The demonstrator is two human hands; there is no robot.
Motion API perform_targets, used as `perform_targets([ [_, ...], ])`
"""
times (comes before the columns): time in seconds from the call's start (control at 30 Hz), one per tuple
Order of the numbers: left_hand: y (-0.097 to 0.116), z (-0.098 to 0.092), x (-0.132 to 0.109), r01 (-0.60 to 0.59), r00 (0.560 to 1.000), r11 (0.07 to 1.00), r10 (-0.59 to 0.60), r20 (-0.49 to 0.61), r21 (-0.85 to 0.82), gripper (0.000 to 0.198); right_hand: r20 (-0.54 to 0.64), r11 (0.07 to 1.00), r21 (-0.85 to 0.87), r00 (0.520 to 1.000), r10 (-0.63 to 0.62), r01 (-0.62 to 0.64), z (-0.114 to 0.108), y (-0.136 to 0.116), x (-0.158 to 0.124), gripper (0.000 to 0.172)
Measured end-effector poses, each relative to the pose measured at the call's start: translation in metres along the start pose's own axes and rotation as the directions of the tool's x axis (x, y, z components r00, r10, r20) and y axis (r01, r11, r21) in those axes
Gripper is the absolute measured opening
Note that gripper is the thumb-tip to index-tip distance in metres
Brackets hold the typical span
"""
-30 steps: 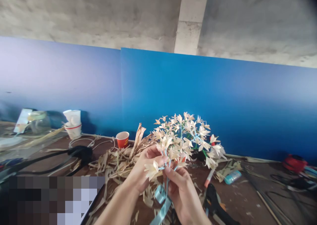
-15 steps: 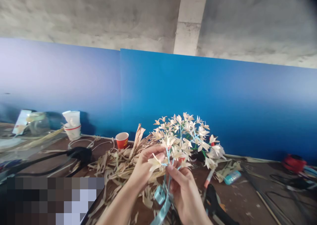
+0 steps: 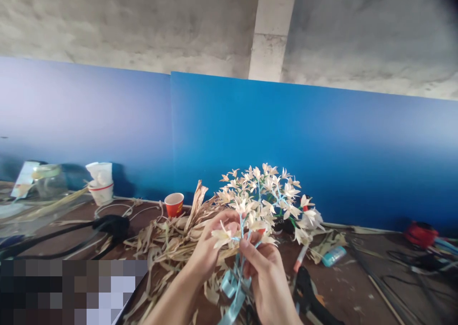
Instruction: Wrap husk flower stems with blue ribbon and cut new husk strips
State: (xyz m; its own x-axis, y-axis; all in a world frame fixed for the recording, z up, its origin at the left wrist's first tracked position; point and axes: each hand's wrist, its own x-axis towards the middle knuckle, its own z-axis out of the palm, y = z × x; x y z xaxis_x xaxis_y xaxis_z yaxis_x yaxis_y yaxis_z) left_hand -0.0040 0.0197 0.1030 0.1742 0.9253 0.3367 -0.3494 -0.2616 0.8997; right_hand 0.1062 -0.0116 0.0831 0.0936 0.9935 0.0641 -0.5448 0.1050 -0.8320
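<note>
At the near edge of the worktop (image 3: pixel 345 287), a pale blue ribbon (image 3: pixel 234 294) is seen hanging below both hands. The paper-flower bouquet (image 3: pixel 266 196) is gripped at its stems by the closed right hand (image 3: pixel 266 277). A single cream flower (image 3: pixel 222 236) is pinched by the left hand (image 3: pixel 205 251). Dried husk strips (image 3: pixel 168 239) are piled behind, with a red cup (image 3: pixel 174 204) toward the far edge.

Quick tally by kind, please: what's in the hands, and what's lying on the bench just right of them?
flower bunch: 1, in the grip of the left hand and right hand
blue ribbon: 1
marker: 1
light blue tube: 1
black glue gun: 1
Total: 5
</note>
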Motion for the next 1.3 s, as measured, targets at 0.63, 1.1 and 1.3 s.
perform_targets([
  [0.63,-0.007,0.008,0.000,0.231,0.973,0.900,-0.206,0.107,-0.370,0.012,0.130,0.975,0.214,0.988,-0.085,0.056,0.007,-0.005,-0.001,0.015],
  [1.1,-0.011,0.005,0.003,0.258,0.966,0.917,-0.235,0.110,-0.305,0.018,0.055,0.983,0.145,0.990,-0.126,0.117,0.004,-0.001,0.000,0.016],
  [1.3,-0.002,0.006,0.002,0.278,0.960,0.930,-0.259,0.106,-0.243,0.016,0.062,0.976,0.178,0.988,-0.138,0.125,0.006,0.001,0.000,0.015],
])
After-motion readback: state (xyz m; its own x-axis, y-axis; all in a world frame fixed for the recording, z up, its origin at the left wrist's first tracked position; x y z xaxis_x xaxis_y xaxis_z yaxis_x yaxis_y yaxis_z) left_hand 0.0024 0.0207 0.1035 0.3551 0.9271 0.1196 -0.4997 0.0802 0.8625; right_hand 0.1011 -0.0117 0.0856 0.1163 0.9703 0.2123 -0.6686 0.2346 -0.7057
